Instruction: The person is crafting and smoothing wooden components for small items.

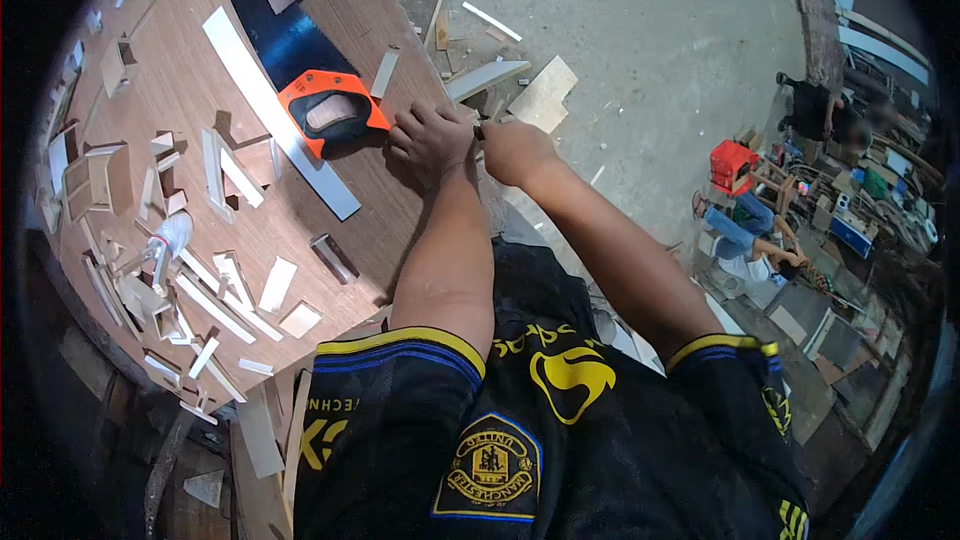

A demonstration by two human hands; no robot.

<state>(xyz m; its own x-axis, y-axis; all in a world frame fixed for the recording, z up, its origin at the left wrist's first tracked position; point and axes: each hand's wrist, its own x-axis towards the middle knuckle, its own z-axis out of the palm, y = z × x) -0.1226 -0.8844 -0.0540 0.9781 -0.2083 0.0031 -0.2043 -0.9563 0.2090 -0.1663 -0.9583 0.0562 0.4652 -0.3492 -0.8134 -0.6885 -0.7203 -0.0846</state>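
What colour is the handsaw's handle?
The handle is orange with black around the grip; it shows best in the head view.

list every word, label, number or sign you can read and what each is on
Black shirt, chest: yellow lettering, not copied.
Shield-shaped badge: yellow lettering, not copied.
Left sleeve: yellow lettering, not copied.
Right sleeve: yellow marks, unclear.
Orange saw handle: any marks too small to read.

The table (190,90) carries a saw (300,52), a white strip (270,105), scattered offcuts (215,308) and, toward the left, what may be a bulb (174,232). Scraps (491,21) and a pale board (545,92) lie on the floor (650,50).
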